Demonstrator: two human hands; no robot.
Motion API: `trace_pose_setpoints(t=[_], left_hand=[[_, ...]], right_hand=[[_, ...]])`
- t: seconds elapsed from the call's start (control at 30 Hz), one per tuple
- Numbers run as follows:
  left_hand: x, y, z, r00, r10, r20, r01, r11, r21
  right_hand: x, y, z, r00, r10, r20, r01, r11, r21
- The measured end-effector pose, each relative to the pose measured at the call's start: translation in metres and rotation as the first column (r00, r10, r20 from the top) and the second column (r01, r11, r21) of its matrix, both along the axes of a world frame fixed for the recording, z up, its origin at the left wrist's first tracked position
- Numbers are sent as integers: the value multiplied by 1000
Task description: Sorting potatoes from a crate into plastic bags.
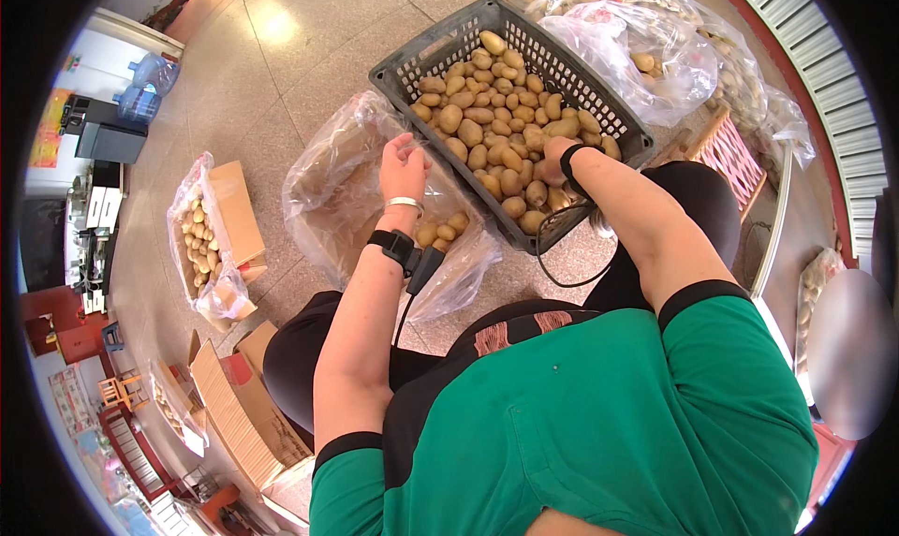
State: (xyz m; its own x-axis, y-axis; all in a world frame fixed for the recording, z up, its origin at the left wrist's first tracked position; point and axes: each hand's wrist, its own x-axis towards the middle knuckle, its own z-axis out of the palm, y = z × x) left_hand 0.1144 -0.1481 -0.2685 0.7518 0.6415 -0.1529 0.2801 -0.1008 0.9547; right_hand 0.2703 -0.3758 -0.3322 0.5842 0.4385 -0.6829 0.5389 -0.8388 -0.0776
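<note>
A black plastic crate [449, 41] full of potatoes [491, 125] stands tilted across the view before me. My right hand [558, 155] reaches into its near right part, down among the potatoes. The fingers are largely hidden, so whether they grip a potato is unclear. Left of the crate is a cardboard box lined with a clear plastic bag [316, 178]. A few potatoes [442, 233] lie in the box's near right corner. Over this lined box hangs my left hand [405, 174], its fingers loosely bent and apart, holding nothing visible.
Clear bags of potatoes [635, 51] lie beyond the crate to the right. At left stand a bag-lined box of potatoes [200, 244] and an opened cardboard box [242, 409]. A dark cable [562, 280] loops near my right wrist. A blurred shape [850, 353] is at far right.
</note>
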Motion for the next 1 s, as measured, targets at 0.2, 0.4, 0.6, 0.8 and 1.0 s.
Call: trace_pose_setpoints(t=[0.2, 0.4, 0.6, 0.8, 1.0], left_hand=[[9, -9, 23, 996, -87, 18, 89, 979, -182], [15, -49, 59, 976, -212, 42, 202, 826, -526], [11, -50, 55, 929, -208, 305, 355, 729, -585], [3, -3, 20, 989, 81, 121, -5, 850, -526], [-48, 73, -78, 975, 106, -198, -176, 906, -385]], right_hand=[[1, 13, 72, 993, -113, 39, 99, 959, 264], [-28, 27, 139, 968, -198, 152, 33, 705, 709], [-57, 44, 149, 990, -54, 128, -79, 538, 839], [-27, 35, 143, 991, -79, 111, -50, 544, 838], [-18, 37, 82, 948, 44, 314, -207, 837, 507]])
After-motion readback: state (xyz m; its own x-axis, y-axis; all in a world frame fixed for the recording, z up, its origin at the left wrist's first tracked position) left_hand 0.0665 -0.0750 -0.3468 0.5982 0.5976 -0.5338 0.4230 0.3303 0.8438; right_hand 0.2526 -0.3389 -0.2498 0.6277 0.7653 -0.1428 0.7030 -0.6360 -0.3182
